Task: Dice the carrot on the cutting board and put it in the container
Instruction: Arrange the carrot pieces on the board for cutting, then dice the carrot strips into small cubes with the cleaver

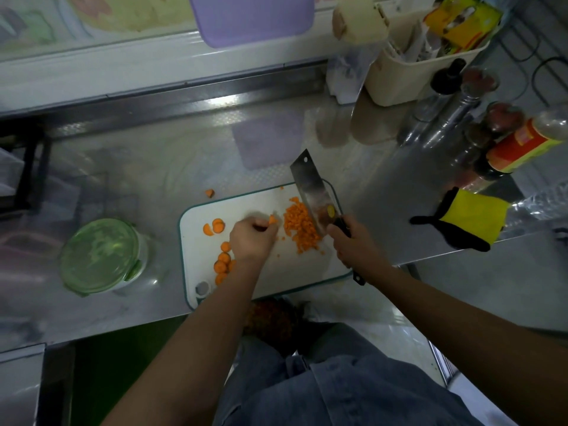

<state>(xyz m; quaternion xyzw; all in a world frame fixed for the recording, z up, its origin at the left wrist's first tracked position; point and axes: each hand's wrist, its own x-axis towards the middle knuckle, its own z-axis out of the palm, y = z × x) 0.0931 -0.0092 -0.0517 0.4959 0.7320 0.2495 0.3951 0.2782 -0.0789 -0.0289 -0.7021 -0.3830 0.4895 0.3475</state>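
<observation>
Carrot piece [273, 220] pinched in left grip [252, 238], diced pile [300, 227] just beside

I see a white plastic cutting board [246, 272] rimmed in teal. Its diced carrot heap [299, 229], round carrot slices [222, 260] and small carrot wedge [272, 219] are bright orange. The grey steel cleaver [312, 189] carries a yellow spot and black handle. Near the left edge of the silvery counter [153, 167], the round container [101, 256] has a pale green lid; near the right edge lies a yellow-and-black glove [471, 218].
</observation>
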